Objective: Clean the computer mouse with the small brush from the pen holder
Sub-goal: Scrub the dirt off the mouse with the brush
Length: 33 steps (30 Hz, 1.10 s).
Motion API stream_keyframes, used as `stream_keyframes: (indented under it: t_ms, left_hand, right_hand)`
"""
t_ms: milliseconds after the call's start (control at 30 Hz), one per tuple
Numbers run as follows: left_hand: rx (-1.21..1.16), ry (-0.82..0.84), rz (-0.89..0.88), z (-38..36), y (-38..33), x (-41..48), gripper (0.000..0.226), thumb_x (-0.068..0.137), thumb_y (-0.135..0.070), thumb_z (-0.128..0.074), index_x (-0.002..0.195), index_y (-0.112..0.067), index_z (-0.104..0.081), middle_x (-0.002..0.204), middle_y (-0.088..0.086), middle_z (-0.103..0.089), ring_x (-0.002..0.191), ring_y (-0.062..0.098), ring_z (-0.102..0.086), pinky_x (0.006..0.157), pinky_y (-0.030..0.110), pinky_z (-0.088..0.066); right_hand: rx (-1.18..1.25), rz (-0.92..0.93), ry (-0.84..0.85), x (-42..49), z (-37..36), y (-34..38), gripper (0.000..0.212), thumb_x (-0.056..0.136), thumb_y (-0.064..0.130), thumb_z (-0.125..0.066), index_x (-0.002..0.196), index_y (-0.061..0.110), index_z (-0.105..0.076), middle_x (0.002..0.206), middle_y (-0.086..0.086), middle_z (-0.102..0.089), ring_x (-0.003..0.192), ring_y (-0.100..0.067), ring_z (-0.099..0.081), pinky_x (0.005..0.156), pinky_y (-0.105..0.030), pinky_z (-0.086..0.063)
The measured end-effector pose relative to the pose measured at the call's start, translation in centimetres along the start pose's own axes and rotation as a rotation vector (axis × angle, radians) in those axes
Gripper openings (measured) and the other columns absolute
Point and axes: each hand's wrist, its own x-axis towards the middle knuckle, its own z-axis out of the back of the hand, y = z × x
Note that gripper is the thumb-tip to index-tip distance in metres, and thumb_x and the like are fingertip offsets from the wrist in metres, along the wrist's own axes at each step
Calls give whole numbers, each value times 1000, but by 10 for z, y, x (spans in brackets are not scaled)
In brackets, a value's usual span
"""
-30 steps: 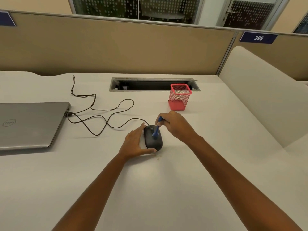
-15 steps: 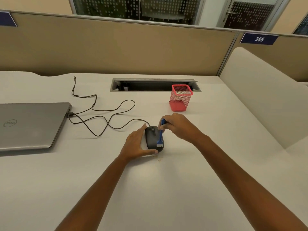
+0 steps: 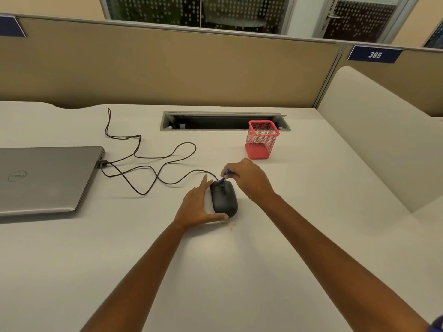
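A black wired computer mouse [image 3: 225, 200] lies on the white desk [image 3: 239, 271] at the centre. My left hand [image 3: 197, 207] cups its left side, thumb pressed against its near end. My right hand [image 3: 249, 180] pinches a small blue brush [image 3: 224, 177], whose tip touches the mouse's far end near the scroll wheel. Most of the brush is hidden in my fingers. The red mesh pen holder [image 3: 262, 140] stands upright behind my right hand and looks empty.
A shut grey laptop [image 3: 45, 178] lies at the left, with the mouse's black cable [image 3: 148, 164] looping from it to the mouse. Small crumbs [image 3: 231, 227] lie just in front of the mouse. A cable slot [image 3: 223, 122] runs along the back; partitions stand behind and at right.
The brush has swept from the mouse's near right side back up to its far end by the wheel. My left hand keeps its hold on the mouse.
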Motion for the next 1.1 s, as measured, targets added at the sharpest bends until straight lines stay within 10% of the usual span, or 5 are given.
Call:
stream_keyframes:
  t_ms: [233, 1100]
  left_hand:
    - [0, -5, -4, 1, -2, -2, 125, 46, -73, -63, 145, -21, -7, 148, -2, -33, 129, 19, -35, 104, 31, -25]
    - [-17, 27, -6, 4, -5, -4, 133, 39, -81, -56, 145, -19, -6, 150, -1, -28, 133, 20, -32, 107, 34, -25]
  right_hand:
    - [-78, 267, -51, -62, 15, 4, 12, 84, 5, -56, 88, 10, -66, 81, -16, -67, 78, -29, -53, 60, -30, -34]
    - [45, 261, -240, -116, -3, 5, 10, 72, 5, -69, 80, 11, -69, 64, -9, -69, 56, -25, -60, 49, -29, -54]
